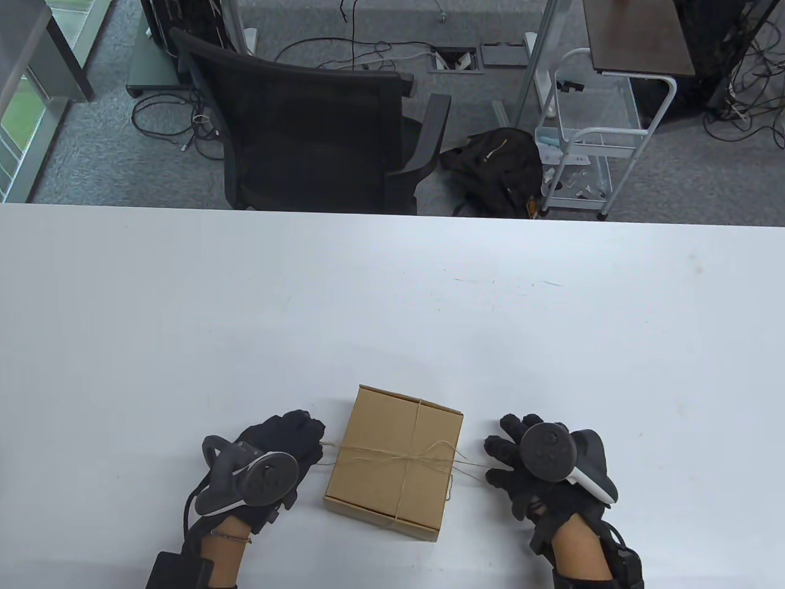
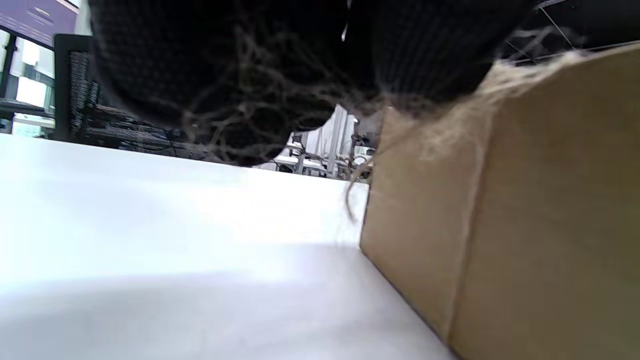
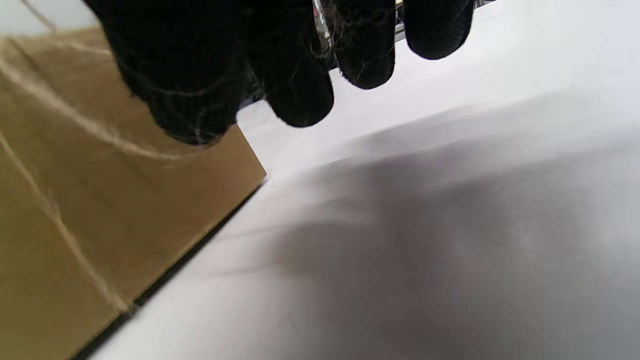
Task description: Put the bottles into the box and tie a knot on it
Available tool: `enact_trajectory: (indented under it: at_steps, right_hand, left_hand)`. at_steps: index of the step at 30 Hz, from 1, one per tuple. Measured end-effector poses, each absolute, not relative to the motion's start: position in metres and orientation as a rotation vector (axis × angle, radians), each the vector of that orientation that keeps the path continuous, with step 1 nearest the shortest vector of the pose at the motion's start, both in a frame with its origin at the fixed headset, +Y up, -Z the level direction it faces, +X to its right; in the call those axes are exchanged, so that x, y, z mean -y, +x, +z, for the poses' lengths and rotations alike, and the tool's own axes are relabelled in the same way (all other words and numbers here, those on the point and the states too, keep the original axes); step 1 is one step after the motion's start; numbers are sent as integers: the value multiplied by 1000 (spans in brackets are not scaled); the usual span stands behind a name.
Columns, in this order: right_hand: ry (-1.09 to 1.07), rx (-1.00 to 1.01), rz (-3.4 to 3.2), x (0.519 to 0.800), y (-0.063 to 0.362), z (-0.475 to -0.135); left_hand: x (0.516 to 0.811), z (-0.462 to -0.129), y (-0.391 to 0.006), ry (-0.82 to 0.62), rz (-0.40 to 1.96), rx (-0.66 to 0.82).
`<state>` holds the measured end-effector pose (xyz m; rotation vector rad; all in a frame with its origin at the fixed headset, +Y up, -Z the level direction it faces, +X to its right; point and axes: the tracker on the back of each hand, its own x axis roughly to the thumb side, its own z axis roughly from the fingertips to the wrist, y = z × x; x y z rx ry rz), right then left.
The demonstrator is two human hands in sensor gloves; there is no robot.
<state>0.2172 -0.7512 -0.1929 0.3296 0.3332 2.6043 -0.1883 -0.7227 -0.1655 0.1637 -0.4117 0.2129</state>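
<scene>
A closed brown cardboard box [image 1: 395,466] [image 2: 525,210] [image 3: 100,200] sits near the table's front edge. Jute twine [image 1: 423,459] is wrapped crosswise over its lid and crosses at the middle. My left hand [image 1: 306,438] is just left of the box and pinches one twine end [image 2: 480,95], drawn taut from the box's top edge. My right hand [image 1: 500,457] is just right of the box, and the other twine end [image 3: 75,120] runs taut into its thumb and fingers [image 3: 300,90]. No bottles are in view.
The white table [image 1: 392,307] stretches wide behind and beside the box. Beyond its far edge stand a black office chair [image 1: 306,123], a black bag [image 1: 497,169] on the floor and a white wire cart [image 1: 589,141].
</scene>
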Motion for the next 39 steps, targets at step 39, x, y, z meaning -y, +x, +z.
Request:
enact_trajectory:
  at_steps: [39]
  right_hand:
    - [344, -120, 2783, 772, 209, -191]
  left_hand:
    - [754, -175, -204, -68, 160, 175]
